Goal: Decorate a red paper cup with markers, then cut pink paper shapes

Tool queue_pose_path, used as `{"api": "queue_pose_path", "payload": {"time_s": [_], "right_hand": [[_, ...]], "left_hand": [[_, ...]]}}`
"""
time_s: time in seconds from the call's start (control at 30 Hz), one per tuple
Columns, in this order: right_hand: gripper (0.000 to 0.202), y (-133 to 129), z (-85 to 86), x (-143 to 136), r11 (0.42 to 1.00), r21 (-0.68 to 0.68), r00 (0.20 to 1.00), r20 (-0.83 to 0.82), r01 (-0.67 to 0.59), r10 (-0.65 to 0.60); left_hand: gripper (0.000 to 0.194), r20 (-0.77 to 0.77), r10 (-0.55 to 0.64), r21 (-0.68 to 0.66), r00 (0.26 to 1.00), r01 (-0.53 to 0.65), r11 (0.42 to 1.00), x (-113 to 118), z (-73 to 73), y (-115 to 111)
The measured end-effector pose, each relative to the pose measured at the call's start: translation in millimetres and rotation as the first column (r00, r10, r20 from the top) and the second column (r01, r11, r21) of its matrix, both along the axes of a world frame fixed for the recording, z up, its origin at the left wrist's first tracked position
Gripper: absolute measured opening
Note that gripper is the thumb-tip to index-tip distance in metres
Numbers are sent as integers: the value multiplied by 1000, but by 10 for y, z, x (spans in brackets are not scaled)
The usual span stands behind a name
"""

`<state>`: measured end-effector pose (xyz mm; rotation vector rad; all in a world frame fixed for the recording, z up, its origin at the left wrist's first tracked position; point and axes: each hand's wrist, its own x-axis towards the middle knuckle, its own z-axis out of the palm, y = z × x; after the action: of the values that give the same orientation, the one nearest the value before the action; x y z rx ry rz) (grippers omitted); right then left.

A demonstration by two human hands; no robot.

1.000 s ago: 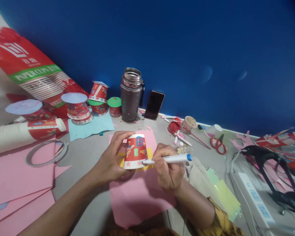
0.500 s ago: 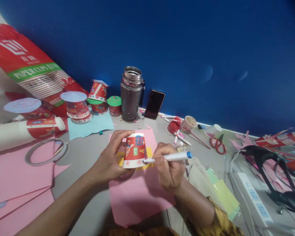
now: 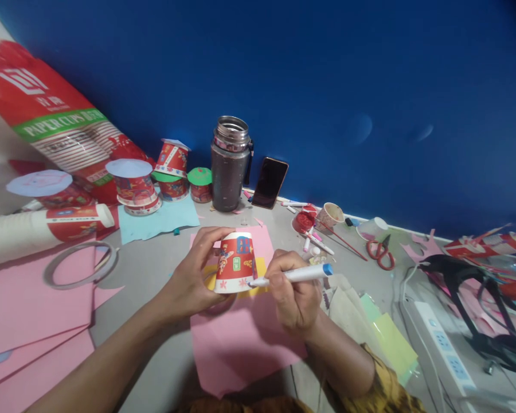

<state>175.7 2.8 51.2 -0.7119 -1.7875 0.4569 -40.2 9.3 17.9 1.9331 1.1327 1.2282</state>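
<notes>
An upside-down red paper cup [image 3: 236, 263] with a white rim band is gripped by my left hand [image 3: 195, 275], thumb low and fingers over the far side. Pink flower shapes show on the band. My right hand [image 3: 296, 292] pinches a white marker [image 3: 301, 274] with a blue end cap, its tip against the band at the cup's lower right. Beneath both hands lies a pink paper sheet [image 3: 245, 355]. A yellow piece of paper [image 3: 262, 269] and part of a round ring are partly hidden behind the cup.
Behind stand a dark thermos [image 3: 230, 172], a leaning phone [image 3: 270, 182] and several decorated cups. Left are a tape roll [image 3: 51, 269], pink sheets [image 3: 30, 310] and a cup bag [image 3: 60, 109]. Right lie red scissors [image 3: 380, 255], loose markers and a power strip [image 3: 445, 344].
The marker tip has shifted very slightly left along the white band, and my right hand with it. The cup and my left hand stay nearly in place.
</notes>
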Motion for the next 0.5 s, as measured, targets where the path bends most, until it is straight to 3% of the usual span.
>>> {"api": "queue_pose_path", "payload": {"time_s": [0.13,0.5], "right_hand": [[16,-20,6,3,999,-21,999,-16,36,-37],[15,-15,46,-35,1000,1,1000,11,-16,16]], "left_hand": [[79,-6,13,9,1000,-13,1000,4,15,11],[74,-27,6,20,1000,-6,1000,15,10,19]]}}
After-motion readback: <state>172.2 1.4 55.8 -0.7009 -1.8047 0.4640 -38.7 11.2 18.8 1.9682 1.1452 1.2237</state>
